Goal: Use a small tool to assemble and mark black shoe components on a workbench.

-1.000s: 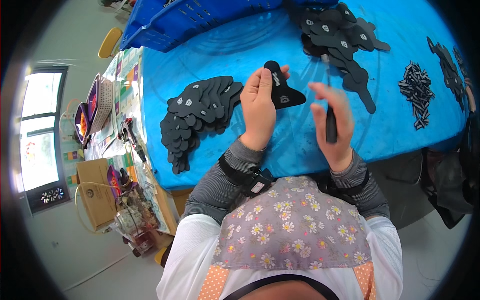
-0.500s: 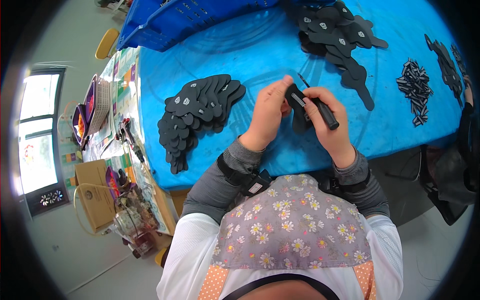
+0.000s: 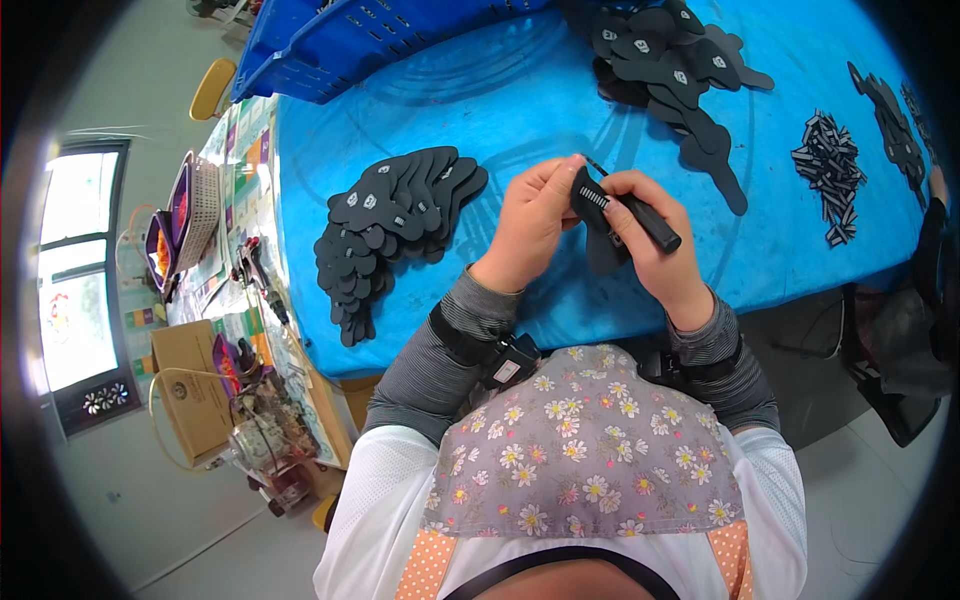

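A black flat padded piece [image 3: 604, 252] with a pale striped strip is held upright between my two hands, above the blue-covered table. My left hand [image 3: 525, 228] pinches its upper left edge, thumb and index finger close together at the top. In my right hand [image 3: 662, 262] lies a black-handled tool [image 3: 655, 228], its thin shaft pointing up and to the left past the piece; whether it is an awl or a screwdriver I cannot tell. My right thumb also presses against the piece. The lower part of the piece hangs below my fingers.
To the left lies a fanned pile of similar black pieces [image 3: 400, 210]; another pile [image 3: 670, 75] lies at the far right. A heap of small dark-and-silver strips [image 3: 828, 175] is farther right. A blue crate [image 3: 370, 45] stands at the back, and a co-worker's hand [image 3: 937, 187] shows at the right edge.
The tool's thin shaft has shifted slightly left, closer to my left fingertips. My left fingers have closed nearer the top of the piece. The piles stay as they were.
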A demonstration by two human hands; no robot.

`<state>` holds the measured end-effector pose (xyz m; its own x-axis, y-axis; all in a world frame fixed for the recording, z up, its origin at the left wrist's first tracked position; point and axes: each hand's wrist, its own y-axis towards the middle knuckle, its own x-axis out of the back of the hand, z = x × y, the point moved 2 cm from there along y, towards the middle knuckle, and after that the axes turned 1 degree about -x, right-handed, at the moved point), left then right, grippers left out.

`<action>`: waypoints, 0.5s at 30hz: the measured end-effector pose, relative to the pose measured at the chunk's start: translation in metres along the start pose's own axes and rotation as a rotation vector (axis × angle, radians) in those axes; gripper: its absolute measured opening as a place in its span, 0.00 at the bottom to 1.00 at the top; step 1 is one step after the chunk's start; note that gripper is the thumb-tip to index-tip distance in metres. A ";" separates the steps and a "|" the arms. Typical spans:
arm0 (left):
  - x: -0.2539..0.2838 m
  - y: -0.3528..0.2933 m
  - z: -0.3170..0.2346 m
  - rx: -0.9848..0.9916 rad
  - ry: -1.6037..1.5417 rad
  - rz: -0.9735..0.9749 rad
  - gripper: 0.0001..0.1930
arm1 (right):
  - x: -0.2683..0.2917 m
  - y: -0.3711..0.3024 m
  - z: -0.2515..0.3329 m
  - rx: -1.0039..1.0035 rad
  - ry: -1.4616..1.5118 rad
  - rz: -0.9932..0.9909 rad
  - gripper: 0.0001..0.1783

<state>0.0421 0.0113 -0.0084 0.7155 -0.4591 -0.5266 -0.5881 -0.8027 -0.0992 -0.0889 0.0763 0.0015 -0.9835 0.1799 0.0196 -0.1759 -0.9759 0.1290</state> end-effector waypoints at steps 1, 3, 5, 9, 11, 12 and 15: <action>0.000 0.000 -0.001 0.032 0.015 -0.016 0.11 | 0.000 0.000 0.000 0.006 0.000 0.008 0.06; 0.003 0.000 -0.001 0.064 0.030 -0.033 0.11 | 0.000 0.000 0.001 0.010 0.001 0.015 0.06; 0.006 0.000 -0.001 0.067 0.012 0.021 0.11 | 0.000 0.000 0.001 -0.015 -0.007 0.026 0.06; 0.008 0.001 0.001 0.063 -0.007 -0.027 0.11 | -0.001 0.000 0.002 -0.087 0.061 0.026 0.06; 0.013 0.004 0.002 -0.145 -0.200 0.080 0.12 | 0.001 0.003 -0.002 -0.091 0.242 -0.099 0.11; 0.012 0.004 0.002 -0.147 -0.200 0.080 0.12 | 0.001 0.005 -0.004 -0.090 0.241 -0.098 0.11; 0.005 0.004 -0.005 -0.314 0.027 -0.035 0.13 | 0.004 0.007 -0.012 -0.174 0.546 -0.138 0.18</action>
<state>0.0454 0.0036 -0.0074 0.7456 -0.4357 -0.5042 -0.4206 -0.8946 0.1511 -0.0950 0.0686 -0.0094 -0.8223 0.2618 -0.5052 -0.2624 -0.9623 -0.0715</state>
